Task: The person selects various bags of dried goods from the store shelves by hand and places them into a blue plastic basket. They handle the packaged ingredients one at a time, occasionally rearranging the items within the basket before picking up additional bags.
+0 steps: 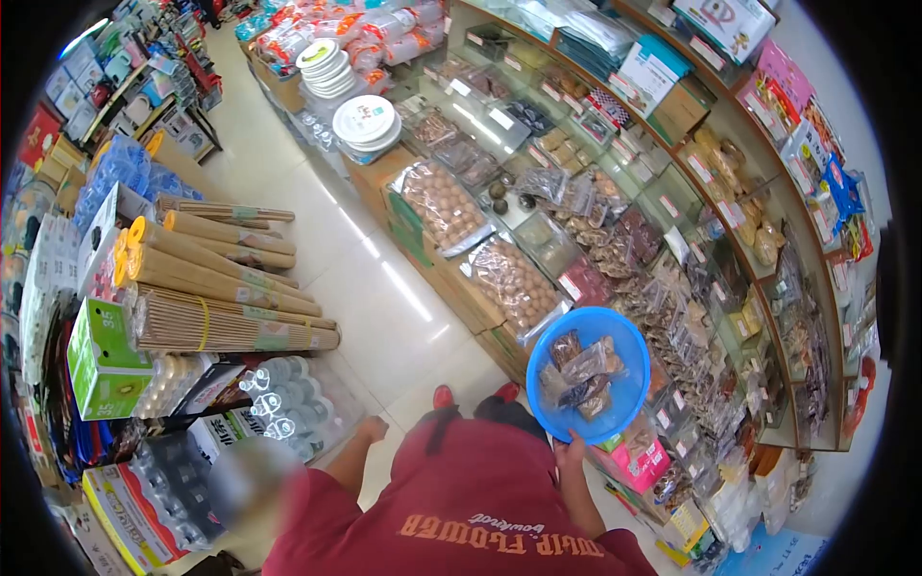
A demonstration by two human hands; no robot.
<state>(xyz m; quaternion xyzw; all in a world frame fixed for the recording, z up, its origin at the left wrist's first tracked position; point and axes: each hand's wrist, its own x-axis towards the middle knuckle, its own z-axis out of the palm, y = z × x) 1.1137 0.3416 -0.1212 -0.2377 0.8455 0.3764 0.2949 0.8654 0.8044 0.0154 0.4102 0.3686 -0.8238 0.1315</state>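
My right hand (570, 449) grips the near rim of a round blue plastic basin (629, 336), its thumb over the edge. Inside the basin lie several small clear bags of brown dried goods (586, 370). The basin overlaps the front edge of the display counter in this view. Low at my left side, my left hand (372, 429) hangs with its fingers curled in and nothing showing in it. Nearest to it is a shrink-wrapped pack of clear bottles (288, 403). Just beyond the basin, bags of round brown nuts or dried fruit (519, 278) rest on the counter.
Glass compartments of bagged dried goods (663, 307) and curved shelves (768, 278) line the right side. Stacked white lids (367, 123) stand farther along the counter. Rolled mats (230, 322) and a green box (106, 360) jut from the left, across a tiled aisle (317, 216).
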